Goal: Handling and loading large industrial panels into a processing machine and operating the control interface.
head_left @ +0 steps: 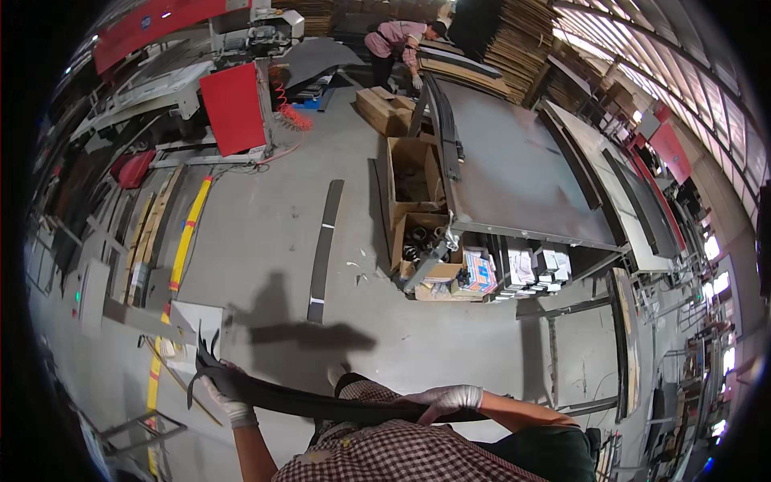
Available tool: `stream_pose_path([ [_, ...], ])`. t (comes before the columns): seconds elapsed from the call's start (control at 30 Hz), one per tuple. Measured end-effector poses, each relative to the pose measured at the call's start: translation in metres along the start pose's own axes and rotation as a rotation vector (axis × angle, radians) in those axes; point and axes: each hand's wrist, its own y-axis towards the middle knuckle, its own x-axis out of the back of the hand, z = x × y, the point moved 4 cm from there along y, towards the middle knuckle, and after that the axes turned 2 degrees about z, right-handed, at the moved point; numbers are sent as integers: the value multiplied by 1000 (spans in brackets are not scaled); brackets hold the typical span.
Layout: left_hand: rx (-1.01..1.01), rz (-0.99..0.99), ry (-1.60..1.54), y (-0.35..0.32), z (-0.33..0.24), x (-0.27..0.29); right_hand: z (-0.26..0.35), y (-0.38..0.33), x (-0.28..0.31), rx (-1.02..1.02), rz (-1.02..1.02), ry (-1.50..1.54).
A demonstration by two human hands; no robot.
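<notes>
Nearest to us, our left hand (229,395), gloved in white, is clenched around one end of a long black strip (321,402); a few thin black tails of the strip curl up past the fingers. Our right hand (446,399), also gloved, grasps the same strip farther along, palm down, so that the strip spans between both hands just in front of our checked shirt. We judge the work to be at a carrying or positioning stage: the strip is lifted clear of the floor and rests on no bench, so whatever is to be done with it is not yet done.

Beneath us lies a grey concrete floor (273,241), on which our shadow falls. A second long dark strip (324,249) lies flat on it, well apart from our hands. A yellow line (186,233) is painted along the floor at our left, beside stacked boards and metal frames.

Farther on stands a large metal worktable (514,177) with a dark sheet top. Open cardboard boxes (418,205) sit against its near edge, and small printed packages fill a shelf below it.

Beyond, at the left, a machine with red panels (233,108) carries a coiled orange hose. At the far end another person (397,44) in a pink top bends over the table's end, next to tall stacks of cardboard (518,40). Windows run along the right wall.
</notes>
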Motion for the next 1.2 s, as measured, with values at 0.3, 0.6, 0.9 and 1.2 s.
stream_pose_path([
  [0.3, 113, 161, 214, 306, 15, -135, 15, 156, 190, -2, -143, 368],
  [0.6, 316, 235, 106, 589, 74, -224, 80, 213, 365, -358, -278, 367],
  [0.9, 632, 475, 30, 836, 200, -316, 122, 307, 497, -350, -473, 587],
  [1.2, 801, 329, -48, 942, 307, -388, 183, 310, 615, -258, -658, 999],
])
